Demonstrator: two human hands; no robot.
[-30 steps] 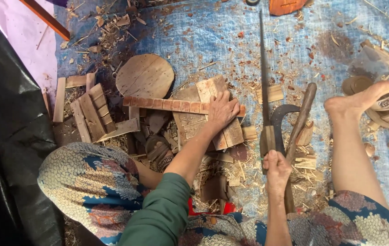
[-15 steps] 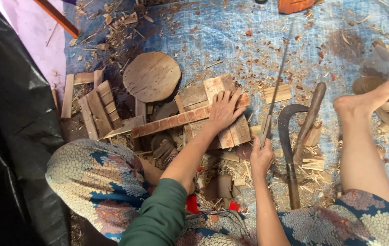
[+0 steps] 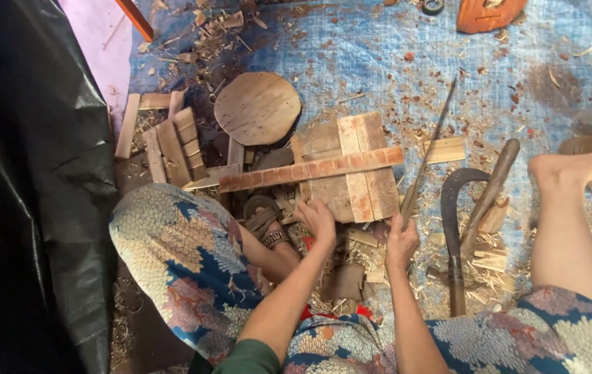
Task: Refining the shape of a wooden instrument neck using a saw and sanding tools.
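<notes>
My right hand [image 3: 401, 244] grips the near end of a long thin metal rod [image 3: 429, 151] that slants up and away over the tarp. My left hand [image 3: 316, 219] rests with fingers curled at the near edge of a stack of flat wooden boards [image 3: 351, 173]. A long reddish wooden strip [image 3: 310, 170] lies across those boards. The left hand holds nothing that I can see.
A round wooden disc [image 3: 258, 107] lies beyond the boards. More short planks [image 3: 171, 142] sit to the left. A curved sickle-like blade [image 3: 454, 228] and a wooden-handled tool [image 3: 490, 194] lie right of the rod. My bare foot [image 3: 573, 166] is at the right. Wood shavings cover the blue tarp [image 3: 379, 48].
My left hand has pulled back from on top of the boards to their near edge. The rod in my right hand has tilted further to the right.
</notes>
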